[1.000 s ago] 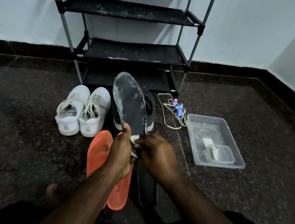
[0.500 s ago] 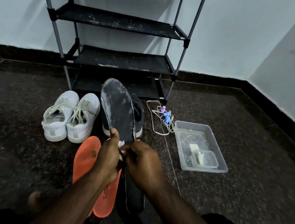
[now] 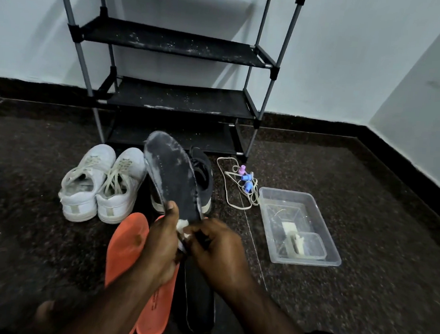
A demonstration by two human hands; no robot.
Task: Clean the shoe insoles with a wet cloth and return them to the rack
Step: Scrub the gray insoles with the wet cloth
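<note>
Head view, only one. Left hand (image 3: 161, 244) grips the heel end of one dark grey insole (image 3: 171, 174), thumb on top; insole stands tilted up, toe pointing toward the rack (image 3: 166, 95), whitish dust along its edges. Right hand (image 3: 217, 249) curls round a small white cloth (image 3: 183, 226) pressed against the insole's heel, between both hands. On the floor (image 3: 369, 206) below the hands: two orange insoles (image 3: 127, 241) side by side, one more dark insole (image 3: 199, 298) just right of them. That makes four insoles total. Two white sneakers (image 3: 100, 183) side by side at left, one dark shoe (image 3: 202, 176) showing behind the held insole. Rack has three black shelves visible, dusty. One clear plastic tub (image 3: 298, 227) at right, holding a smaller clear container (image 3: 304, 244). One white cord with three small pegs (image 3: 244, 177), one pink, two blue, between the dark shoe and the tub.
</note>
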